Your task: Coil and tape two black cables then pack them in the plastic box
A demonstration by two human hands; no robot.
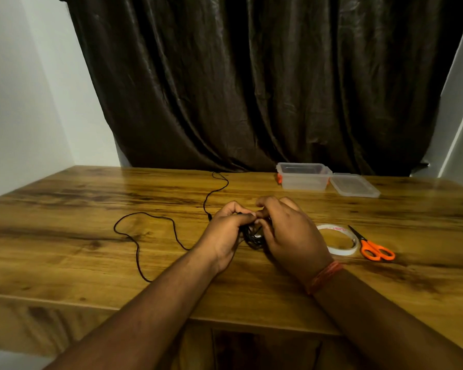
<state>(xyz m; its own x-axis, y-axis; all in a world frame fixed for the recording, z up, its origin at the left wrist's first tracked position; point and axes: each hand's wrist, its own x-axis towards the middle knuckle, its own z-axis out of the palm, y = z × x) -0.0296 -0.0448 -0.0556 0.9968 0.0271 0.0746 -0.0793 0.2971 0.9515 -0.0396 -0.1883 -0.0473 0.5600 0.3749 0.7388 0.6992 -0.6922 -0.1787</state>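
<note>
Here, the scene in short lines.

Left hand (226, 231): curled around a small black coil (253, 237), the fingertips pressed on its top.
Right hand (289, 231): closed on the same coil from the other side; an orange thread band (324, 276) sits on the wrist.
Loose cable (155, 233): lies in curves on the wooden table (64, 209), left of the hands, reaching the far edge.
Plastic box (304, 176): open, far right, its lid (354, 185) touching beside it.
Tape roll (340, 237): just right of the right hand.
Scissors (372, 248): orange handles, touching the tape.
Second cable: cannot be told apart.
</note>
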